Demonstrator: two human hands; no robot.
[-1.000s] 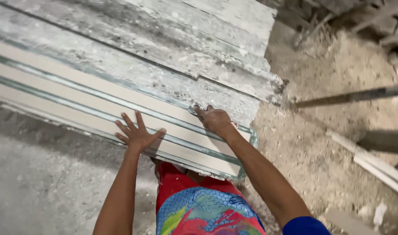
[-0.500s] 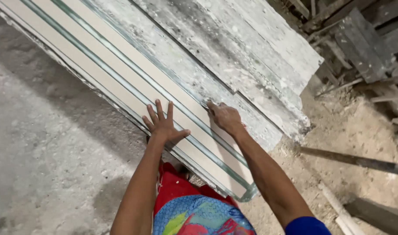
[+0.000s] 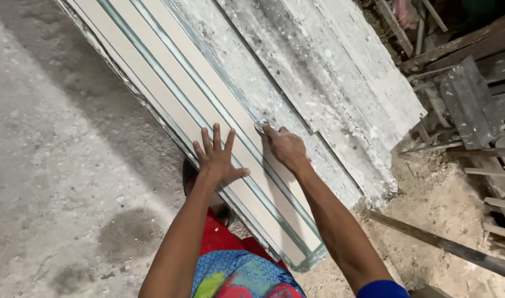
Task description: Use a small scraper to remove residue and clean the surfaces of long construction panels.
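Observation:
A stack of long pale boards with green edges lies on the ground, running from the upper left down to my feet. My left hand rests flat on the top board with fingers spread. My right hand is closed over a small grey tool, pressing it against the far edge of the top board, beside a plaster-spattered sheet.
Rough concrete floor lies to the left. Sandy ground with a long dark rod is at lower right. Timber offcuts and metal pieces pile up at the upper right.
The view has swung so the boards now run more steeply away from me. Both hands have stayed on the top board, the right hand sliding a little along its far edge.

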